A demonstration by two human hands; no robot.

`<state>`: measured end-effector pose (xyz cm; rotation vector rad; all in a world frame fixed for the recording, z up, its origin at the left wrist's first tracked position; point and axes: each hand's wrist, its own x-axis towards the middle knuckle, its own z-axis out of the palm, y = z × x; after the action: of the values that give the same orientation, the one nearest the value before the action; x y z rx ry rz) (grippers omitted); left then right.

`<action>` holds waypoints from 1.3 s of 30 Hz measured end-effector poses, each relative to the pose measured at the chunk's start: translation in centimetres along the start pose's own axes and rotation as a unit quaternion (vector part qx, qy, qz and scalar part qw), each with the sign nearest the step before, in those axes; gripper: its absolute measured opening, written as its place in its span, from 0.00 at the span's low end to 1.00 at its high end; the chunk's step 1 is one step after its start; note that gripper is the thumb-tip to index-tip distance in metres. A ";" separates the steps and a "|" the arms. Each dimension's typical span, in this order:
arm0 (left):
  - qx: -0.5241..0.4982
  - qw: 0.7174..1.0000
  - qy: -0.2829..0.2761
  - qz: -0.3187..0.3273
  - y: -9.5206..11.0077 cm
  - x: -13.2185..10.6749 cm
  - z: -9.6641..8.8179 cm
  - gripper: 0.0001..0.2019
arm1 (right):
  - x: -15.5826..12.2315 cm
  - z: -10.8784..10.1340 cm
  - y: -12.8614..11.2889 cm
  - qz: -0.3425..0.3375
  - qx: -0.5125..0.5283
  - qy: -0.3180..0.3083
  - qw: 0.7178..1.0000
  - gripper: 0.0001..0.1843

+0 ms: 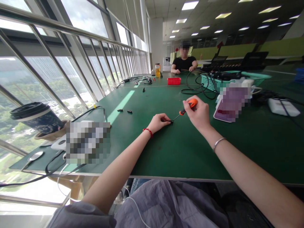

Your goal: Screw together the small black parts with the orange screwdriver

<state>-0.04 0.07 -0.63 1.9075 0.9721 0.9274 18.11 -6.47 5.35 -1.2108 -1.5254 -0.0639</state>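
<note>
My right hand (199, 114) is closed round an orange-handled screwdriver (189, 105), whose thin shaft slants down to the left. Its tip meets a small black part (171, 121) that my left hand (158, 122) pinches against the green table (180, 148). A red cord circles my left wrist and a silver bangle my right. Two more small black parts (124, 110) lie on the table to the left, apart from both hands.
A lidded paper coffee cup (38, 119) and cables sit at the near left by the window rail. A red tray (174, 81), a yellow jar (157, 70), a teal basket (228, 79) and a white adapter (283, 107) stand farther back. Another person sits at the far end.
</note>
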 end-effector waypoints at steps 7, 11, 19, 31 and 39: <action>-0.002 1.000 -0.001 -0.003 0.2 0.0 0.0 0.06 | 0.0 0.0 0.0 -0.002 0.010 -0.009 1.000 0.15; -0.003 1.000 0.005 -0.013 0.3 0.0 0.1 0.05 | -0.1 0.0 -0.1 -0.005 0.011 -0.011 1.000 0.14; -0.005 1.000 0.007 -0.014 0.0 0.1 0.1 0.06 | -0.2 0.0 -0.2 -0.009 0.006 0.005 1.000 0.13; 0.031 0.999 0.009 0.003 0.2 -0.1 0.0 0.06 | -0.1 -0.2 -0.3 0.008 0.015 -0.020 1.000 0.13; 0.034 0.999 0.010 0.009 0.2 -0.1 0.1 0.07 | 0.1 0.0 0.3 0.002 0.039 -0.018 0.999 0.17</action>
<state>0.03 -0.07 -0.54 1.9686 1.0118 0.9364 18.34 -6.32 5.27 -1.1576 -1.5434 0.0196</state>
